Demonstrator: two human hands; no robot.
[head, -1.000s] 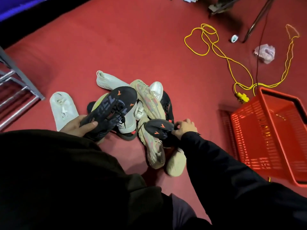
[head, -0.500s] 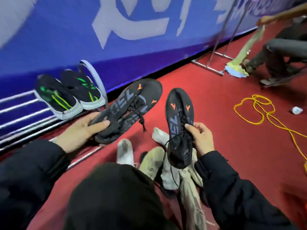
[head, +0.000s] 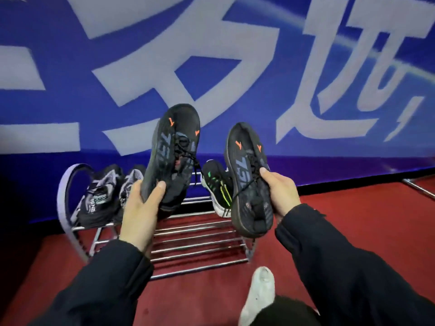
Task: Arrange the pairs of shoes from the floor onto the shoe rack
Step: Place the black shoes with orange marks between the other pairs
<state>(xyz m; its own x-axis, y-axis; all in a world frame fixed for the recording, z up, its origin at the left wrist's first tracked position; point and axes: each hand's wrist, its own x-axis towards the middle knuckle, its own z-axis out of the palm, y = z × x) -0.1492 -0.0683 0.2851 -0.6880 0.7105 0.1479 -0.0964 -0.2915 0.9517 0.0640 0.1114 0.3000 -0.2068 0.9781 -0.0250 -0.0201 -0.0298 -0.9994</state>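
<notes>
I hold a pair of black sneakers with orange marks up in front of the chrome shoe rack. My left hand grips the heel of the left black sneaker, toe pointing up. My right hand grips the side of the right black sneaker, which hangs over the rack's right end. On the top shelf sit a grey-and-black pair at the left and a black sneaker with green stripes at the right, partly hidden behind the held shoe.
A blue banner wall with large white characters stands right behind the rack. Red carpet covers the floor. A white shoe lies on the carpet near my knee. A metal bar crosses the floor at far right.
I lifted both black sneakers off the floor pile and turned from the pile toward the rack. The shoes now hang higher, over the rack's top shelf.
</notes>
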